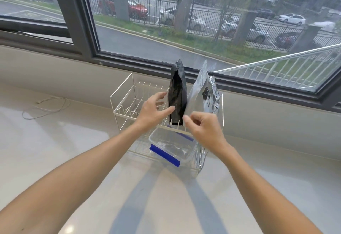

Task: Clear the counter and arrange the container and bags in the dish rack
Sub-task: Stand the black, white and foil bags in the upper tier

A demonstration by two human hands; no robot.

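Table [55,150]: pale, glossy, wide open across the lower frame; plenty of room to draw your arms back. A thin cord [44,107] lies at centre left, well apart from the work.

Dish rack [121,95]: thin wire, centre frame, close under the window sill. Likely light enough to slide if you push it; its upright prongs may snag a bag.

Container [171,147]: clear plastic box with blue clips, lying in the rack's near side. Stiff, probably slippery; take it by the rim.

Silver bag [199,90]: leans right in the rack's back row, soft foil, likely to crinkle and tip. Hold it low on an edge.

Black bag [177,93]: stands upright between prongs, just left of the silver one; soft and narrow, so it looks top-heavy.

Left hand [153,110]: fingers spread, thumb at the black bag's side, holding nothing.

Right hand [204,126]: fingers loosely curled near the bags' bases; blurred, so you cannot tell whether it pinches anything.
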